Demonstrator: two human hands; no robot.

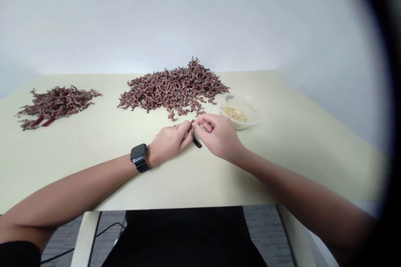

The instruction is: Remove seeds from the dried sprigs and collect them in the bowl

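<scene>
My left hand (171, 141), a dark smartwatch (139, 156) on its wrist, is closed with thumb and forefinger pinching a small reddish-brown piece (191, 124). Against that piece meet the pinched fingertips of my right hand (221, 135); what they hold is too small to make out. Below the fingertips a short black object (197, 141) shows, its other end hidden by my left hand. Just beyond the hands spreads a large heap of similar brown pieces (175, 87). A clear bowl (255, 119) with small gold-coloured bits (234, 113) stands beyond my right hand.
At the left of the pale yellow table (175, 187) lies a smaller pile of brown pieces (62, 100), with dark red strips (49, 120) at its near edge. A pale wall (156, 16) rises behind the table. Cables (109, 227) run on the floor below.
</scene>
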